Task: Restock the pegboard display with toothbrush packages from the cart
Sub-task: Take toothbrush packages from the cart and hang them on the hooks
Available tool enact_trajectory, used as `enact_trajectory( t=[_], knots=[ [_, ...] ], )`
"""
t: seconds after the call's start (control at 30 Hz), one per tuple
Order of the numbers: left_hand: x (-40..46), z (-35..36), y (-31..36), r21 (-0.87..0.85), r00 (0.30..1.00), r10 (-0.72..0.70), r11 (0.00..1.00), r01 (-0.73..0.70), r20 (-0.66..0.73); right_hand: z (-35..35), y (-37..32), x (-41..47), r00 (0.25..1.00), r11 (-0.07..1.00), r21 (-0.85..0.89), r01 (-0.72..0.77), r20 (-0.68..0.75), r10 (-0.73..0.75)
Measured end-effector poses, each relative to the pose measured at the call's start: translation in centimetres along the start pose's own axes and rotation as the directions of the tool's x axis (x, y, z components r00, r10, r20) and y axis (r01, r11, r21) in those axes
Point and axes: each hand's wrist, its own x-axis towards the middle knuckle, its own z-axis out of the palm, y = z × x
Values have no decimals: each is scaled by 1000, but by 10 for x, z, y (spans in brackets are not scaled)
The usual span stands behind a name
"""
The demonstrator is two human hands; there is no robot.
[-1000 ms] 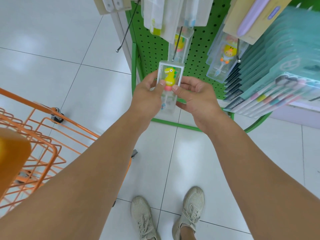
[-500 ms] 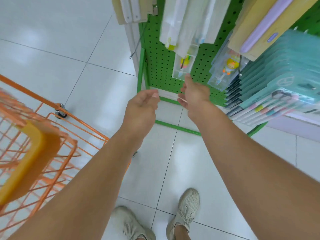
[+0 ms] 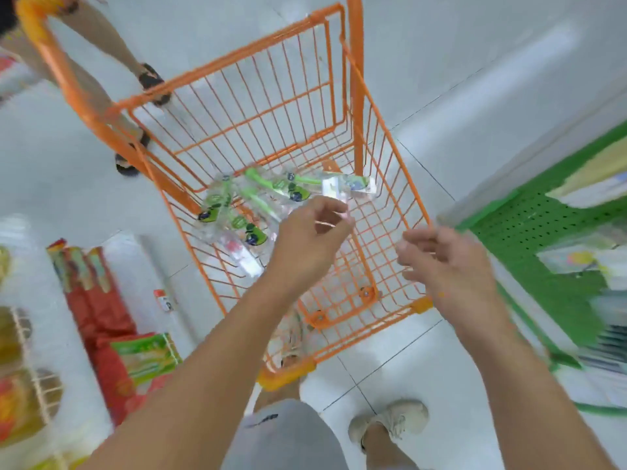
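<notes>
An orange wire cart (image 3: 390,164) stands in front of me. Inside it lie several clear toothbrush packages (image 3: 251,205) with green brushes, and one package with a white card (image 3: 349,186) at the right. My left hand (image 3: 308,242) hovers over the packages with loosely curled fingers and holds nothing. My right hand (image 3: 444,262) hangs above the cart's right rim, fingers relaxed and empty. The green pegboard display (image 3: 543,228) is at the right, blurred.
Another person's legs in dark sandals (image 3: 149,86) stand beyond the cart's far end. Red and green packaged goods (image 3: 112,320) fill shelves at the left. My shoes (image 3: 390,422) are on the white tiled floor below the cart.
The dinosaur toothbrush package was hung on a peg and released. I turned from the pegboard to the cart, and both empty hands now reach over the basket.
</notes>
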Motion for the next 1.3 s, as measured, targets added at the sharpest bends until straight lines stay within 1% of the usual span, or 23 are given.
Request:
enact_trajectory(
  t=[0.07,0.1,0.13,0.23,0.3,0.37,0.43,0.47,0.5,0.57,0.6,0.67,0.73,0.8,0.83,0.9,0.93,1.0,1.03,1.07,1.13,1.2,1.3],
  knots=[
    [11,-46,-28,324,997,-52,944,66,-53,44,-4,20,991,955,-297,-4,129,44],
    [14,-65,-40,417,994,-87,903,105,-60,65,-7,30,990,923,-384,8,131,46],
    [18,-81,-50,462,991,-117,877,132,-60,84,-11,40,992,909,-416,6,120,49],
    [36,-98,-68,520,982,-191,838,163,1,132,-15,78,979,944,-280,-177,52,199],
    [47,-94,-73,584,957,-275,792,174,88,158,-6,99,962,904,-343,-255,1,272],
    [57,-83,-77,704,942,-298,702,107,154,170,3,110,954,857,-425,-290,-65,291],
    [65,-75,-80,743,952,-275,664,86,135,167,8,115,946,855,-408,-321,-102,307],
    [68,-72,-81,713,959,-256,694,95,122,162,8,114,943,855,-398,-332,-103,318],
    [70,-70,-80,644,962,-244,757,113,119,156,11,112,940,857,-388,-338,-92,329],
    [72,-66,-74,395,953,-277,895,208,125,139,16,102,918,875,-289,-389,-44,393],
    [72,-64,-70,245,942,-312,929,276,125,131,17,96,900,884,-189,-428,-2,436],
    [69,-60,-61,-28,909,-395,915,402,133,118,16,85,867,867,52,-496,84,491],
    [67,-55,-56,-219,877,-451,850,478,166,108,11,77,862,837,208,-507,151,484],
    [68,-51,-51,-302,841,-488,785,540,234,102,3,69,868,828,276,-488,255,426],
    [69,-50,-47,-312,815,-501,756,575,290,101,-1,65,866,842,262,-471,321,385],
    [71,-50,-41,-296,797,-473,753,587,376,98,-10,60,849,897,132,-422,404,340],
    [71,-50,-39,-279,805,-456,773,569,379,97,-14,60,857,915,62,-399,379,348],
    [71,-50,-39,-210,845,-448,832,513,292,94,-13,68,922,941,-89,-325,190,336],
    [70,-51,-40,-137,863,-461,860,492,208,93,-6,76,958,944,-215,-252,85,275],
    [70,-53,-42,-72,872,-473,872,483,124,93,2,86,975,910,-376,-175,62,213],
    [68,-58,-44,-35,869,-494,868,495,22,104,19,99,950,766,-643,-15,231,213],
    [64,-62,-44,-42,866,-501,865,500,-11,124,35,103,906,629,-768,119,344,248],
    [63,-69,-46,-49,841,-541,840,540,-14,139,48,102,928,450,-852,266,353,119]
  ],
)
